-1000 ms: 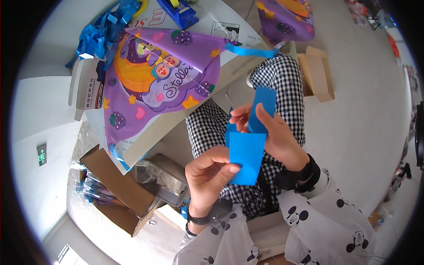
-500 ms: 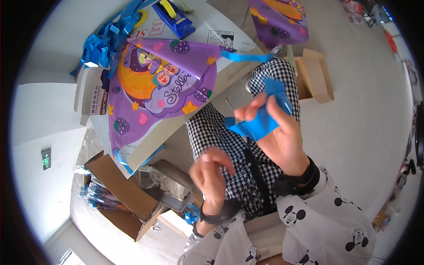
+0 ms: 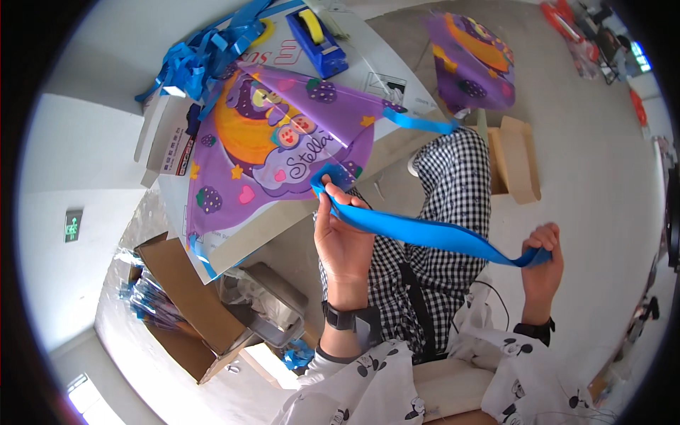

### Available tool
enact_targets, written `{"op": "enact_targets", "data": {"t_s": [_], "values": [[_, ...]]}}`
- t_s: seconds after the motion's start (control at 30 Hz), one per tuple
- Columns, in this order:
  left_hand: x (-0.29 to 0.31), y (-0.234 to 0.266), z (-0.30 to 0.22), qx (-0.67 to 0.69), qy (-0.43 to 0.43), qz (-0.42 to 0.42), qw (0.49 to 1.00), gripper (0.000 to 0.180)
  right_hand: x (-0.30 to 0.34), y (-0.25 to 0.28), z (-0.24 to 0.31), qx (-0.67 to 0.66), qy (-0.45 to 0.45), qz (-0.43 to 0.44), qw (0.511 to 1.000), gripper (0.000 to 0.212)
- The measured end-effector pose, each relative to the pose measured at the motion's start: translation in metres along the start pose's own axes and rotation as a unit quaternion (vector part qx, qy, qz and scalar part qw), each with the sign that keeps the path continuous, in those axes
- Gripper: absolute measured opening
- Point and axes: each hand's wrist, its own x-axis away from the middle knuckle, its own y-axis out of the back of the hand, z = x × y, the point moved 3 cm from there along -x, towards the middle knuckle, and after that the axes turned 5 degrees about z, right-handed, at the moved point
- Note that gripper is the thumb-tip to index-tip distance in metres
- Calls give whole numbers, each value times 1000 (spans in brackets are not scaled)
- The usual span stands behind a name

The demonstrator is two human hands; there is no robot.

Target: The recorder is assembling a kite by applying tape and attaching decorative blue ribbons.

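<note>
A blue ribbon [image 3: 432, 232] stretches across my lap, widening in the middle and twisting toward its right end. My left hand [image 3: 346, 237] pinches its left part between thumb and fingers, close to the table's edge, with a short end sticking up past the fingertips. Out to the right, my right hand [image 3: 544, 263] is closed around the other end. Just beyond my left hand, a purple kite-like plastic sheet [image 3: 212, 159] printed with an orange moon, stars and berries lies on the table. A separate blue strip [image 3: 418, 122] runs from its right corner over the table edge.
On the table [image 3: 248, 248] stand a blue tape dispenser [image 3: 322, 53] and a heap of blue ribbons [image 3: 205, 64]. A second purple sheet [image 3: 474, 64] hangs beyond. Cardboard boxes [image 3: 188, 297] [image 3: 520, 159] and a grey bin [image 3: 280, 301] stand on the floor.
My right hand has moved right and down, drawing the ribbon out from a crumpled bunch into a long strip. My left hand, empty before, has risen and now pinches the other part.
</note>
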Motion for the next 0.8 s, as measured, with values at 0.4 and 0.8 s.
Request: {"op": "enact_targets", "data": {"t_s": [0.4,0.8], "values": [[53,-35,15,-455,92,-19,886,36,-12,20,1,861,312,-168,366,66],[67,-48,-24,-637,39,-116,761,15,-41,-42,-193,422,-501,200,729,35]]}}
